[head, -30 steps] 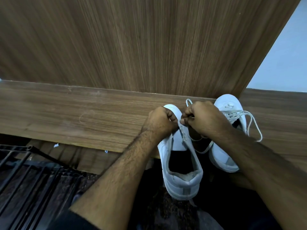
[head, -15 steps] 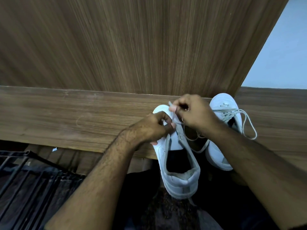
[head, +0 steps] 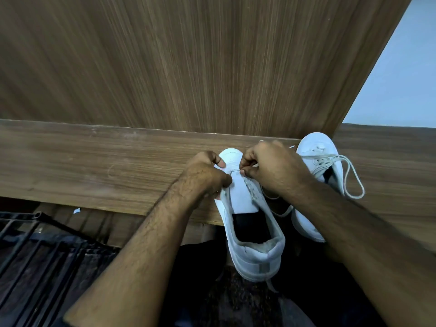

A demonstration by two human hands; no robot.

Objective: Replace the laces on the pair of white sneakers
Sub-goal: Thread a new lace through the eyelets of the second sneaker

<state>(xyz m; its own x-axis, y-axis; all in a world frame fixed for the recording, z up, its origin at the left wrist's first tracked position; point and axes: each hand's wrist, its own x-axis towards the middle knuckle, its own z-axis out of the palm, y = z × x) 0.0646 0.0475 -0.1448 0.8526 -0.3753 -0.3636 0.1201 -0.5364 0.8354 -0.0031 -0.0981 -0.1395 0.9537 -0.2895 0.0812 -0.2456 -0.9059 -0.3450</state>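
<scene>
1. The left hand (head: 205,175) grips the near sneaker (head: 250,218) at its left eyelet edge.
2. The right hand (head: 273,168) pinches the lace (head: 234,170) across the sneaker's toe end.
3. The second sneaker (head: 318,161), laced, lies just right on the wooden ledge (head: 94,166).

A wooden ledge (head: 94,166) runs across the view, with a tall wood-grain panel (head: 188,62) rising behind it. A pale wall (head: 401,79) shows at right. A black metal rack (head: 35,244) (partly visible) stands lower left.
</scene>
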